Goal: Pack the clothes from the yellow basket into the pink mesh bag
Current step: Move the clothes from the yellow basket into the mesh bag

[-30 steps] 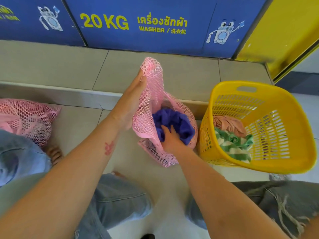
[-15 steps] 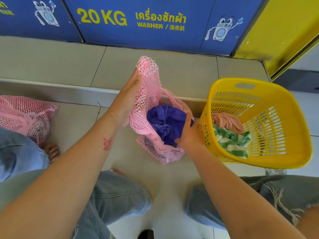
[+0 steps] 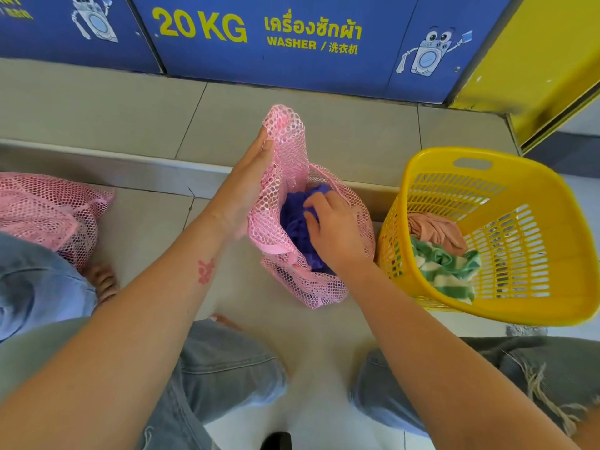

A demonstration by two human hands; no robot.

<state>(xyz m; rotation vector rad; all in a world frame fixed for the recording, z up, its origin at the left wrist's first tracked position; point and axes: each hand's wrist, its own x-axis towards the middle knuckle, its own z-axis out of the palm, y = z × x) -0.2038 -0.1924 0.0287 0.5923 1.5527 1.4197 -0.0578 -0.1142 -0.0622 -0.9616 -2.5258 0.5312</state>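
Note:
A pink mesh bag stands on the tiled floor at the centre, its mouth held up and open by my left hand, which grips the upper rim. Inside the bag lies a purple garment. My right hand is in the bag's mouth, fingers curled and pressing on the purple cloth. To the right sits the tilted yellow basket. It holds a salmon-pink garment and a green-and-white striped garment.
A second, filled pink mesh bag lies at the left beside another person's knee in blue denim and bare toes. A raised tiled step runs behind, below blue washer panels. My knees frame the lower floor.
My right hand, on the bag's right side half a second ago, has gone back into the bag's mouth onto the purple garment. The left hand keeps holding the rim.

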